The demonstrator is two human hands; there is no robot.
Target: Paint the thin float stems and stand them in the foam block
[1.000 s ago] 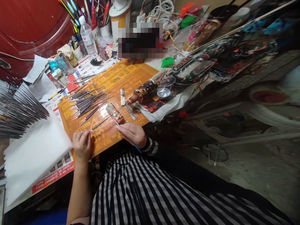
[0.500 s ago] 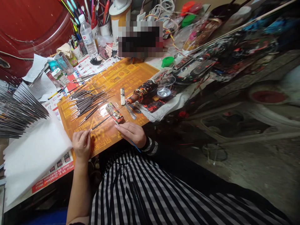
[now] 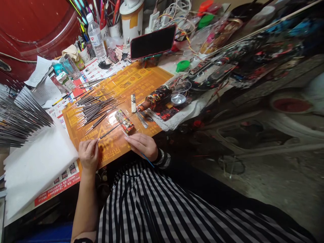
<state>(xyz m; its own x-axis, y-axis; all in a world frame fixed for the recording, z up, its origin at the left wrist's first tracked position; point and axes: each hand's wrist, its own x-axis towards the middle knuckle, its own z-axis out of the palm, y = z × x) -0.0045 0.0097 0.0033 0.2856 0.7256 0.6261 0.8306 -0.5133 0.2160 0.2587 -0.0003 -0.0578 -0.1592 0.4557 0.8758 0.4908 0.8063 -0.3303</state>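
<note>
Slender dark-shafted brush (image 3: 108, 132) pinched in left hand (image 3: 88, 155), thin blue-handled brush (image 3: 148, 160) in right hand (image 3: 141, 145).
Light, delicate; best held by the shaft, where the fingers (image 3: 87, 143) close.

At the upper left of the frame stands a plastic water bottle (image 3: 95, 33) beside a cup of pens (image 3: 115, 30), a black smartphone (image 3: 153, 42) is at top middle, and a red door (image 3: 32, 27) fills the left corner.

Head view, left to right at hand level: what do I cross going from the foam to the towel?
White foam slab, left hand holding a dark-handled brush, paint-spattered rectangular block, right hand holding a thin blue-handled brush, crumpled white towel.
</note>
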